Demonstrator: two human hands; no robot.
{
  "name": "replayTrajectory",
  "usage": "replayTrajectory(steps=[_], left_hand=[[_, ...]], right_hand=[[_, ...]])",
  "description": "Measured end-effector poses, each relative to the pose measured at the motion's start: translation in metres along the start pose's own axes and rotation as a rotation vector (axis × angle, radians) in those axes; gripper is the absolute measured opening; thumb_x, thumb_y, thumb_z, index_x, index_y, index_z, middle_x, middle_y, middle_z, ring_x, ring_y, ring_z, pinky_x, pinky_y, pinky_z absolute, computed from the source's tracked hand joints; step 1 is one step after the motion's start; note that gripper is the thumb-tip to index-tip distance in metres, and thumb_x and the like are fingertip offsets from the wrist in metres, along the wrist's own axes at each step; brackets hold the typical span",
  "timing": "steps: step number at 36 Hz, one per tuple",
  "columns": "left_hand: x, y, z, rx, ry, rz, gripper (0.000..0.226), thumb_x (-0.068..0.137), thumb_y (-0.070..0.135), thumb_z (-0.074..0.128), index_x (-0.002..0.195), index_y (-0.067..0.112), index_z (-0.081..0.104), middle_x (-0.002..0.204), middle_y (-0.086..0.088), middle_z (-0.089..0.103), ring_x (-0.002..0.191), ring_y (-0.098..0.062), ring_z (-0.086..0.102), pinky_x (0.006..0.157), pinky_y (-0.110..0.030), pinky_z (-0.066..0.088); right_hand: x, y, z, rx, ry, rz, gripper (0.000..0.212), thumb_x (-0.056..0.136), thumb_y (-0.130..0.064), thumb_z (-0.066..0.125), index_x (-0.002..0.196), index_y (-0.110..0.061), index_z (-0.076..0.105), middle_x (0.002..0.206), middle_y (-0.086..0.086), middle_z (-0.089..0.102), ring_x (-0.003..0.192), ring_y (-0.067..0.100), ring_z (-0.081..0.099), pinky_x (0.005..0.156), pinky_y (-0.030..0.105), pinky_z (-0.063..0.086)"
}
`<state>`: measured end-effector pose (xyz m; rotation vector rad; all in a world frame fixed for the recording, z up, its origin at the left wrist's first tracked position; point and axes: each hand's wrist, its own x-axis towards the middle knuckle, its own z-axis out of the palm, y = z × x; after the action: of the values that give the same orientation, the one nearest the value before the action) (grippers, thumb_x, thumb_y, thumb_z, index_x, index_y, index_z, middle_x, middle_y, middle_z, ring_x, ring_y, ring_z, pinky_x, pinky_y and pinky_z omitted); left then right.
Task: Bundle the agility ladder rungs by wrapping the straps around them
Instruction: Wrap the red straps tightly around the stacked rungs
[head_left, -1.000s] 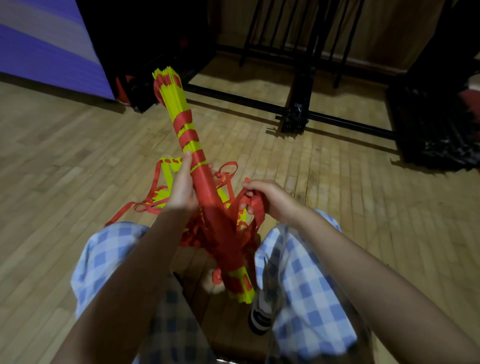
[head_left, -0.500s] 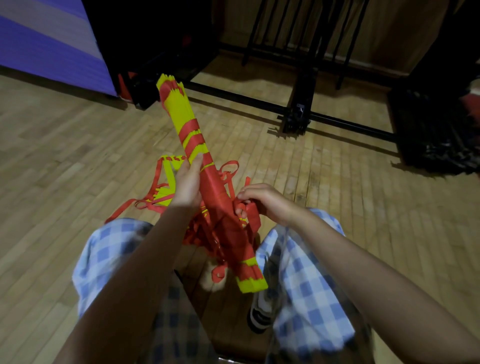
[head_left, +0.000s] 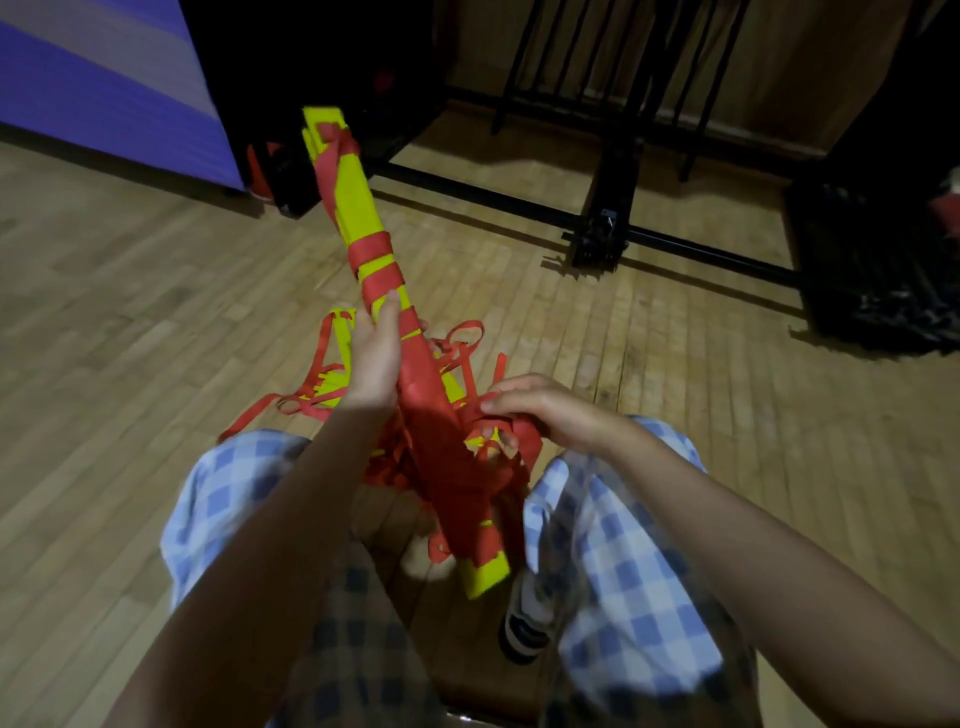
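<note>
A long bundle of yellow ladder rungs (head_left: 358, 208) slants from between my knees up and away, with red strap wound round most of its lower half and in bands near its middle. My left hand (head_left: 374, 358) grips the bundle at mid-length, thumb lying up along it. My right hand (head_left: 540, 410) is just right of the bundle and pinches a loose red strap (head_left: 527, 439) that runs to the wrapped part. More loose red straps and a few yellow rungs (head_left: 332, 384) lie on the floor behind my left hand.
I sit on a wooden floor (head_left: 675, 415) in blue checked trousers, one shoe (head_left: 519, 629) below the bundle. A black metal rack (head_left: 608, 228) stands ahead, dark equipment (head_left: 872, 291) at the right, a purple mat (head_left: 104, 93) at the far left.
The bundle has turned in my left hand and its near end has swung right. My right hand has moved slightly out to the right, drawing the red strap with it.
</note>
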<state>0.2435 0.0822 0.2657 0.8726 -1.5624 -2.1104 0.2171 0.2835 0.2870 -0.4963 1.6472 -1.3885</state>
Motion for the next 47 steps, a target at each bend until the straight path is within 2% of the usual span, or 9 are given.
replayTrajectory(steps=[2,7,11,19,24,31,38,43,47], left_hand=[[-0.001,-0.001,-0.003,0.146,-0.005,0.061,0.065,0.089,0.061,0.038,0.135,0.015,0.046,0.134,-0.02,0.054,0.123,-0.036,0.053,0.104,-0.053,0.043],[-0.018,0.003,0.0,0.22,-0.138,0.106,0.064,0.094,0.055,0.034,0.131,0.007,0.052,0.123,-0.009,0.062,0.114,-0.021,0.06,0.103,-0.039,0.045],[-0.026,-0.003,0.002,0.18,-0.273,0.184,0.02,0.102,0.022,0.048,0.113,0.01,0.059,0.078,0.007,0.064,0.064,0.004,0.062,0.062,-0.013,0.048],[-0.045,-0.008,0.015,-0.041,-0.29,-0.033,0.011,0.101,0.025,0.05,0.097,0.015,0.051,0.068,0.001,0.064,0.058,-0.016,0.062,0.052,-0.03,0.053],[-0.033,-0.014,0.016,-0.019,-0.14,-0.038,0.049,0.092,0.056,0.05,0.102,0.009,0.06,0.072,-0.01,0.063,0.056,-0.019,0.057,0.057,-0.028,0.048],[0.009,-0.041,0.005,0.069,-0.02,-0.041,0.093,0.061,0.076,0.047,0.126,0.01,0.061,0.115,-0.007,0.067,0.109,-0.026,0.063,0.102,-0.049,0.047],[-0.026,-0.011,0.006,0.123,-0.008,0.077,0.024,0.095,0.029,0.061,0.111,0.011,0.061,0.105,-0.007,0.066,0.099,-0.022,0.064,0.085,-0.03,0.054],[-0.03,-0.016,0.004,-0.134,-0.074,-0.071,0.059,0.087,0.033,0.07,0.135,0.007,0.048,0.125,-0.019,0.061,0.108,-0.036,0.065,0.094,-0.055,0.051],[-0.034,-0.018,0.009,-0.239,-0.125,-0.119,0.043,0.096,0.025,0.06,0.132,0.011,0.042,0.098,-0.018,0.061,0.071,-0.032,0.07,0.074,-0.059,0.055]], right_hand=[[-0.001,-0.001,-0.003,-0.009,0.009,-0.009,0.013,0.084,-0.017,0.066,0.075,-0.008,0.068,0.07,0.003,0.069,0.047,0.01,0.052,0.047,0.019,0.042],[-0.006,-0.002,-0.011,-0.009,0.01,-0.043,0.016,0.089,-0.014,0.063,0.074,-0.008,0.066,0.07,0.004,0.068,0.049,0.011,0.053,0.052,0.021,0.042],[-0.009,-0.002,-0.012,0.019,0.004,-0.044,0.019,0.091,-0.009,0.06,0.073,-0.008,0.065,0.07,0.006,0.067,0.051,0.012,0.055,0.056,0.021,0.045],[-0.014,-0.004,-0.006,0.066,-0.013,-0.067,0.017,0.082,-0.016,0.062,0.073,-0.003,0.056,0.06,0.001,0.064,0.05,0.009,0.056,0.053,0.02,0.043],[-0.016,-0.004,-0.008,0.147,0.011,-0.099,0.03,0.092,-0.002,0.055,0.063,-0.009,0.059,0.061,0.004,0.062,0.048,0.009,0.055,0.052,0.017,0.047],[-0.018,-0.002,-0.008,0.075,-0.005,-0.057,0.023,0.091,-0.004,0.058,0.07,-0.009,0.066,0.066,0.004,0.064,0.049,0.01,0.055,0.053,0.018,0.047],[-0.021,0.002,-0.015,-0.158,0.238,0.003,0.016,0.09,-0.011,0.066,0.075,-0.012,0.062,0.052,-0.007,0.063,0.046,0.002,0.058,0.048,0.014,0.046],[-0.02,0.008,-0.015,-0.348,0.416,-0.076,0.023,0.089,-0.014,0.07,0.075,-0.011,0.052,0.057,-0.005,0.055,0.043,-0.001,0.051,0.047,0.017,0.041],[-0.021,0.008,-0.011,-0.315,0.475,-0.111,0.021,0.09,-0.013,0.068,0.077,-0.009,0.051,0.046,0.002,0.052,0.032,0.004,0.043,0.035,0.017,0.032]])
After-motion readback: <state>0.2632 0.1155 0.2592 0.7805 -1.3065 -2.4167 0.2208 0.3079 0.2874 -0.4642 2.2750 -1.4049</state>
